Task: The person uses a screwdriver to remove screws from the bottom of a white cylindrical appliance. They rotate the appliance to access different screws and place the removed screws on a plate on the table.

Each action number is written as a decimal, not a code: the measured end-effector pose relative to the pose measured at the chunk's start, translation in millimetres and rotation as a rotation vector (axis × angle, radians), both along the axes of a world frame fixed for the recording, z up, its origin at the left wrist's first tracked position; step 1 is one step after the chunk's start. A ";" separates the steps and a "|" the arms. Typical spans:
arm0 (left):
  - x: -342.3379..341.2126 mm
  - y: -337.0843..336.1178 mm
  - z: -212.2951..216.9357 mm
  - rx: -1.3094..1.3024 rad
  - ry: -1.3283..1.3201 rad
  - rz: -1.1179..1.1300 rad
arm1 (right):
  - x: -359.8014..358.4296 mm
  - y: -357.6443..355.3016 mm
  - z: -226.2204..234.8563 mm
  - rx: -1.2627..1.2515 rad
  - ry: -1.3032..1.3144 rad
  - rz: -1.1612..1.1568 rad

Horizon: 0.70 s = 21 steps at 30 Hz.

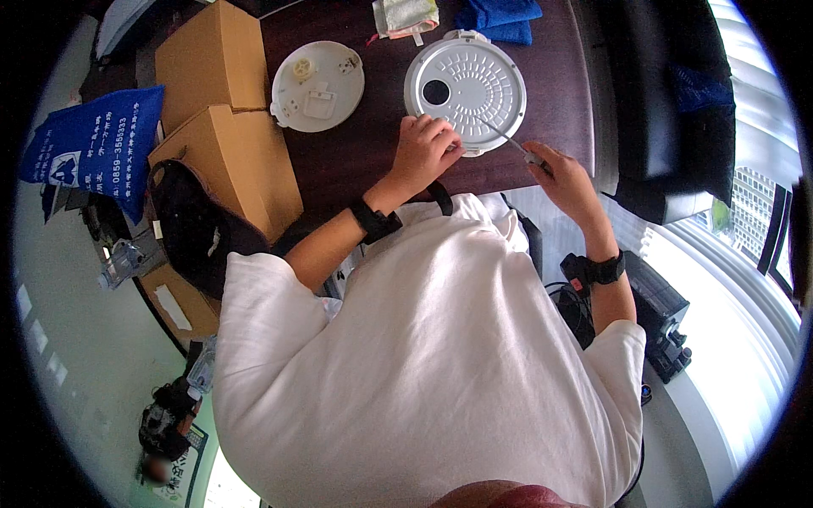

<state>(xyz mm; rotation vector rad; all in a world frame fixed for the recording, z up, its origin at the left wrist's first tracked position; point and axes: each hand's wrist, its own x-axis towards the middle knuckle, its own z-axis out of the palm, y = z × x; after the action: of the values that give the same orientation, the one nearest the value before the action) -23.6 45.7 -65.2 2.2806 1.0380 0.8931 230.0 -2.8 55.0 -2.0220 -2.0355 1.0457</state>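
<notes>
A round white vented base [461, 72], with rings of slots and a dark round hole, lies on the dark table. My left hand [420, 155] is at its near left rim, fingers curled against the edge. In my closed right hand [566, 182] is a screwdriver [506, 136], its thin metal shaft slanting over the near right part of the base. Whether its tip sits in a screw is too small to tell. To the left, a shallow white oval cover [341, 83] holds a cream round part [302, 69], a small pale square piece [318, 103] and tiny dark bits.
Folded cloths, one pale [405, 17] and one blue [500, 19], lie at the table's far edge. Open cardboard boxes [216, 55] and a black cap [199, 224] are at left, beside a blue bag [102, 144]. A black chair [669, 102] stands at right.
</notes>
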 end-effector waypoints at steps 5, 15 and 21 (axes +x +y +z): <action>-4.0 1.1 0.0 -0.047 -0.113 0.016 | 0.8 5.7 5.1 -0.046 -0.014 -0.017; -139.3 55.2 -98.8 -0.306 -0.089 0.727 | 12.7 -8.6 -5.8 -0.072 0.043 -0.120; -184.6 78.3 -120.2 -0.336 0.157 0.895 | 12.8 -7.3 -8.1 -0.051 0.061 -0.167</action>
<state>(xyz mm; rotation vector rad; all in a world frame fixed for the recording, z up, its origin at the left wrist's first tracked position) -208.2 123.9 -185.4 1.5857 2.1634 0.7561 242.8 -10.1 46.8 -2.1136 -1.7935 1.1210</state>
